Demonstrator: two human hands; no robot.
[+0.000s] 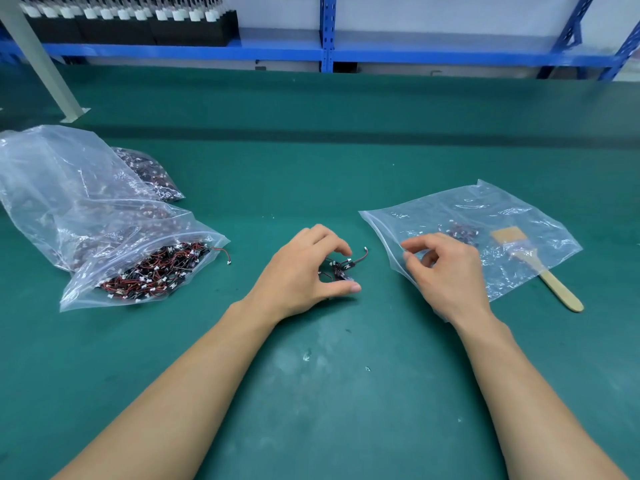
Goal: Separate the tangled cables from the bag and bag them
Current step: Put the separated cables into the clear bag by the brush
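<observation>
Green mat (311,375) on the bench, both bare forearms reaching in from the bottom. Left hand (303,271) smack in the middle, fingers and thumb curled round a small clump of cables (341,268): red and black wires with little white plugs, sitting on the mat, one lead poking out past the fingertips toward the right. Not a tight fist, more of a claw, thumb low and index finger over the top.

Right hand (446,271) just beside it, lying on the near-left corner of the flat bag (502,209), fingertips bunched and pinching the clear film at its edge. Barely anything in that bag, only a few loose cables (460,233) near its middle. Wooden brush (554,289) over there too, handle sticking out at the right, head showing through the film. Inside or underneath, can't tell.

Way over on the left, the full bag (138,271), lying on its side, mouth open toward the hands, stuffed with the tangled lot, one stray lead (223,253) hanging out of the mouth. Behind it a big puffy bag (45,174) and another bag of cables (152,174) further back. Blue shelving (327,36) along the far edge, with black trays (138,29) of white-capped parts on it.
</observation>
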